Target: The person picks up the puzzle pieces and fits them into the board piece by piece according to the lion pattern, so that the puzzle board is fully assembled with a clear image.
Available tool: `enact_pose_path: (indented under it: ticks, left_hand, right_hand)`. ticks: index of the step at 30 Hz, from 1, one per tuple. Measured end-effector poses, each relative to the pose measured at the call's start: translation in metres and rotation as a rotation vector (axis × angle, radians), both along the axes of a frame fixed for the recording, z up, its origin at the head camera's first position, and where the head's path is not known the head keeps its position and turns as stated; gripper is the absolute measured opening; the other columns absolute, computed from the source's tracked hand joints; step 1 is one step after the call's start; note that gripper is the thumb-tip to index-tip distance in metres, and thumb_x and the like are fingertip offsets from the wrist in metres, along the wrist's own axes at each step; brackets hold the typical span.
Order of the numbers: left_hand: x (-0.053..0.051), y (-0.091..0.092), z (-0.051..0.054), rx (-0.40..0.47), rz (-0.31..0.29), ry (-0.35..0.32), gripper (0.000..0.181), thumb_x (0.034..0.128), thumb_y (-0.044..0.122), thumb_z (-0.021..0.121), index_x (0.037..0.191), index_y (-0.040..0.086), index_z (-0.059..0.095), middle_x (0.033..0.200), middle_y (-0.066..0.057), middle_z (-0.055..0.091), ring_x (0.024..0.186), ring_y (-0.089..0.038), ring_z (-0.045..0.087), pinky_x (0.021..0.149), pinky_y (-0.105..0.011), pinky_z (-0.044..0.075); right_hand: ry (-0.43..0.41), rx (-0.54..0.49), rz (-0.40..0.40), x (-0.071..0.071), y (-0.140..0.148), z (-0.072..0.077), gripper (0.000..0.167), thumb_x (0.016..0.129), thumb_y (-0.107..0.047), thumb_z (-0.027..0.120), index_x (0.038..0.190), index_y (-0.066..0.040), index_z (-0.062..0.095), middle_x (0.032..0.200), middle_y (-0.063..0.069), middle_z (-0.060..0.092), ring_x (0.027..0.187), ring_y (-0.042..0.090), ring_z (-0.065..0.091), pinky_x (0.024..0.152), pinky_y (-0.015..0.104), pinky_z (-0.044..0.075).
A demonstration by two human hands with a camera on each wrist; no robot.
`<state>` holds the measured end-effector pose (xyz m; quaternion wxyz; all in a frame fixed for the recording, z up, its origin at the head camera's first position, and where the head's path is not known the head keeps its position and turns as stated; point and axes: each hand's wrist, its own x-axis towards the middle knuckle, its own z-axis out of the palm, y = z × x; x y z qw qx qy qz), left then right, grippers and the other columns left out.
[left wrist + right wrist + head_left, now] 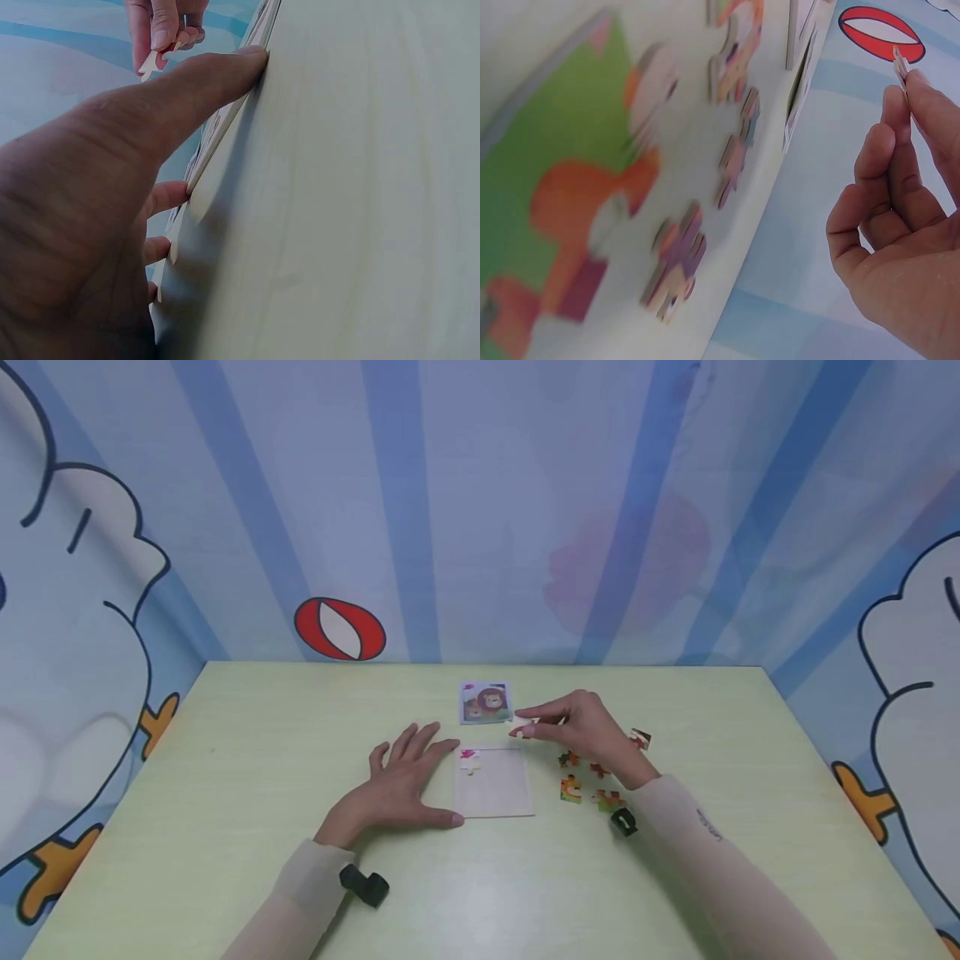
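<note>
A square pale puzzle board (pixel 497 789) lies on the table, with joined puzzle pieces (pixel 469 761) in pink and white at its upper left corner. My left hand (pixel 397 783) spreads along the board's left side, thumb at the near corner and index finger at the far one; in the left wrist view the thumb touches the board's edge. Above the board's far right corner my right hand (pixel 588 727) pinches a puzzle piece (pixel 901 69) between thumb and fingertips. The piece's printed face is hard to make out.
Beyond the board lies a picture card (pixel 486 702) with a lion on it. Several loose puzzle pieces (pixel 571 788) lie to the right, some partly under my right forearm. A patterned blue curtain (pixel 480 510) rises behind the table's far edge.
</note>
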<state>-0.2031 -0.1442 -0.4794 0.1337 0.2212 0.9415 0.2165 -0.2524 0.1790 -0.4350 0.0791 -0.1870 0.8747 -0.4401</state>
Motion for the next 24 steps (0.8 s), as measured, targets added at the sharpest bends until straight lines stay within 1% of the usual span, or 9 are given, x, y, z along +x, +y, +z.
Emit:
enact_pose_path:
  ticks: [2, 4, 8, 11, 17, 19, 24]
  left_hand:
    - [0.000, 0.000, 0.000, -0.001, 0.001, 0.002, 0.107, 0.0811, 0.066, 0.083, 0.169, 0.030, 0.033, 0.183, -0.008, 0.010, 0.170, -0.041, 0.001, 0.126, -0.078, 0.006]
    - [0.000, 0.000, 0.000, 0.002, 0.001, 0.001, 0.107, 0.0811, 0.066, 0.083, 0.169, 0.029, 0.034, 0.183, -0.008, 0.010, 0.170, -0.042, 0.001, 0.126, -0.078, 0.006]
    - [-0.001, 0.000, -0.001, -0.011, 0.003, -0.003, 0.108, 0.0812, 0.067, 0.083, 0.169, 0.030, 0.032, 0.184, -0.007, 0.009, 0.170, -0.041, 0.001, 0.127, -0.077, 0.006]
    - [-0.001, 0.001, -0.001, -0.015, 0.001, -0.001, 0.108, 0.0814, 0.067, 0.082, 0.169, 0.031, 0.032, 0.184, -0.007, 0.009, 0.170, -0.041, 0.001, 0.127, -0.078, 0.006]
    - [0.000, 0.001, 0.000, -0.012, 0.001, -0.003, 0.107, 0.0809, 0.067, 0.083, 0.169, 0.030, 0.033, 0.184, -0.007, 0.010, 0.170, -0.041, 0.001, 0.127, -0.078, 0.006]
    - [-0.001, 0.001, 0.000, -0.006, 0.000, -0.001, 0.107, 0.0808, 0.067, 0.083, 0.168, 0.030, 0.034, 0.183, -0.008, 0.010, 0.170, -0.041, 0.001, 0.126, -0.078, 0.006]
    - [-0.001, 0.001, -0.001, 0.001, -0.003, 0.002, 0.107, 0.0807, 0.067, 0.083, 0.168, 0.029, 0.034, 0.183, -0.009, 0.011, 0.170, -0.042, 0.002, 0.126, -0.078, 0.007]
  right_hand:
    - [-0.009, -0.010, 0.005, 0.000, -0.004, 0.001, 0.028, 0.098, -0.023, 0.080, 0.125, -0.018, 0.082, 0.081, 0.017, 0.079, 0.050, 0.012, 0.022, 0.049, 0.027, 0.025]
    - [-0.012, -0.007, 0.005, 0.001, -0.008, 0.002, 0.026, 0.098, -0.023, 0.080, 0.124, -0.019, 0.082, 0.080, 0.017, 0.079, 0.051, 0.013, 0.021, 0.049, 0.027, 0.024]
    - [-0.015, 0.004, 0.000, 0.001, -0.014, 0.002, 0.026, 0.097, -0.026, 0.082, 0.122, -0.020, 0.083, 0.081, 0.016, 0.079, 0.053, 0.013, 0.022, 0.049, 0.027, 0.024]
    - [-0.017, -0.004, 0.004, 0.000, -0.018, 0.001, 0.027, 0.096, -0.026, 0.083, 0.122, -0.018, 0.083, 0.083, 0.014, 0.080, 0.055, 0.013, 0.024, 0.050, 0.027, 0.025]
    - [-0.025, -0.007, 0.019, -0.001, -0.023, -0.002, 0.025, 0.096, -0.024, 0.083, 0.120, -0.017, 0.084, 0.090, 0.009, 0.084, 0.053, 0.013, 0.022, 0.049, 0.027, 0.024]
    - [-0.028, -0.002, 0.031, -0.002, -0.024, -0.003, 0.026, 0.096, -0.023, 0.083, 0.120, -0.015, 0.084, 0.095, 0.006, 0.086, 0.053, 0.013, 0.022, 0.050, 0.027, 0.023]
    - [-0.051, 0.001, 0.059, -0.003, -0.028, -0.005, 0.023, 0.098, -0.018, 0.079, 0.120, -0.012, 0.084, 0.102, 0.004, 0.086, 0.052, 0.012, 0.026, 0.050, 0.025, 0.022]
